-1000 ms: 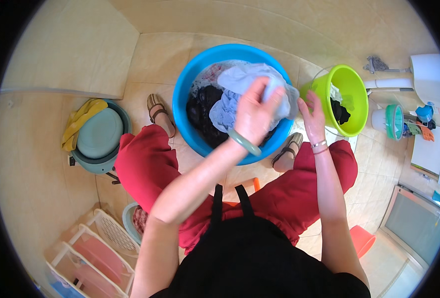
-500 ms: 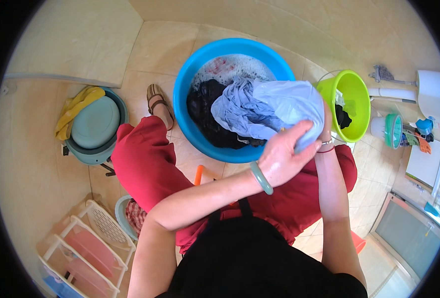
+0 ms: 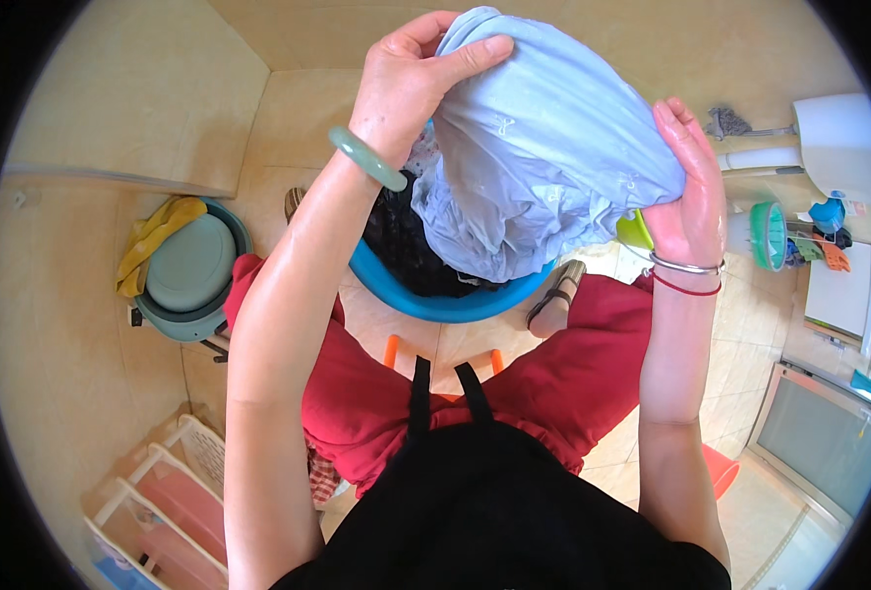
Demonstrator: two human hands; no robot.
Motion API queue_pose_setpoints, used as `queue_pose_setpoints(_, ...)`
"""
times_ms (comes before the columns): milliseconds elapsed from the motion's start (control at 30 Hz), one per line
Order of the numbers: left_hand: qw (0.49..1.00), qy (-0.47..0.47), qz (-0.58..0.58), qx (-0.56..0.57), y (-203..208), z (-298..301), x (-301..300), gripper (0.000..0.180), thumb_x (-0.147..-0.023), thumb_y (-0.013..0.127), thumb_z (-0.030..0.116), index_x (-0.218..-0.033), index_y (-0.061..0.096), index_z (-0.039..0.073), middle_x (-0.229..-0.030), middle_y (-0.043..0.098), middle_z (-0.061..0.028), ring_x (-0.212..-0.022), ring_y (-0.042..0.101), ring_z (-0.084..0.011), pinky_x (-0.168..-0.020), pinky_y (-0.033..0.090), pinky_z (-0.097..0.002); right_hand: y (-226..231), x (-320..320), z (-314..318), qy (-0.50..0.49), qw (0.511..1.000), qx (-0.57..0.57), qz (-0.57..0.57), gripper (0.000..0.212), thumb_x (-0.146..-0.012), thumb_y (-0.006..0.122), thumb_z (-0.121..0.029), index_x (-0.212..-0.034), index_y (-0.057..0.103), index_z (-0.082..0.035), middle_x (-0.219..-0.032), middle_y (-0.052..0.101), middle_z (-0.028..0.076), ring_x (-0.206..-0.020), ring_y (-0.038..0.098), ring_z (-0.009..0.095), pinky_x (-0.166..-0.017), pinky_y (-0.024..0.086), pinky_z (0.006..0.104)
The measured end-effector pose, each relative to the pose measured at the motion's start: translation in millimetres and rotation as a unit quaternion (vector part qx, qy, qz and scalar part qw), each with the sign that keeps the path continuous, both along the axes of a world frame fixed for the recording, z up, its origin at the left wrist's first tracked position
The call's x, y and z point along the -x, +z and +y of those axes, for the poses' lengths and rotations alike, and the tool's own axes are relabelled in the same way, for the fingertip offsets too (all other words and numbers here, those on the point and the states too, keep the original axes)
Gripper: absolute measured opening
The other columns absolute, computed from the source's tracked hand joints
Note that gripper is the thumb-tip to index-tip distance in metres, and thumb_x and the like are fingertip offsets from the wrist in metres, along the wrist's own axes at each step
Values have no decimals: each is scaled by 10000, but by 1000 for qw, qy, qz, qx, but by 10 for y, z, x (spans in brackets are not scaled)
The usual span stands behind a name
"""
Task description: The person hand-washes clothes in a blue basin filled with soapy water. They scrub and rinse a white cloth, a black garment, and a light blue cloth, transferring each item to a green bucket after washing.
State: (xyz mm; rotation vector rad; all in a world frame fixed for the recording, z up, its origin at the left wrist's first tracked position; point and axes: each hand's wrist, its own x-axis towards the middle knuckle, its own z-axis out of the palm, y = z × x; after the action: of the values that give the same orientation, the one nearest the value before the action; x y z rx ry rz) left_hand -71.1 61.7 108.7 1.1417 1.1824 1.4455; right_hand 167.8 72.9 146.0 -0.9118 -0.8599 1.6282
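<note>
A wet, light blue cloth (image 3: 553, 128) with small stitched-looking marks is spread between my hands, its lower folds bunched over the blue basin (image 3: 425, 307). Its exact kind I cannot make out. My left hand (image 3: 406, 79), wearing a green bangle, pinches the far left edge, thumb on top. At the right edge, my right hand (image 3: 693, 182) supports the cloth, fingers straight and pointing up along it, palm turned inward. Dark wet laundry (image 3: 406, 236) lies in the basin, with a little suds beside it. The cloth hides most of the basin.
A lime green bucket (image 3: 635, 231) is mostly hidden behind the cloth and right hand. To the left, a grey-green basin (image 3: 194, 261) carries a yellow cloth (image 3: 155, 246). A white rack (image 3: 150, 501) stands at lower left. Orange stool legs (image 3: 495, 361) show between my knees.
Both hands have risen and moved apart, my left hand going far up and left. The bunched cloth is now opened out and lifted higher. My right knee has shifted inward, showing the right shoe.
</note>
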Motion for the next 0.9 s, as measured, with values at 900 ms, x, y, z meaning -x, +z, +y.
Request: queue_pose_setpoints(900, 928, -213, -265, 156, -164, -48, -435, 397, -904, 627, 248, -1233, 560, 36, -1107, 634, -30, -1007, 591, -121, -896, 457, -266, -2484, -420, 93, 25, 734, -219, -642, 506, -769, 670, -170, -1239, 538, -36, -1183, 586, 186, -1001, 593, 334, -900, 470, 369)
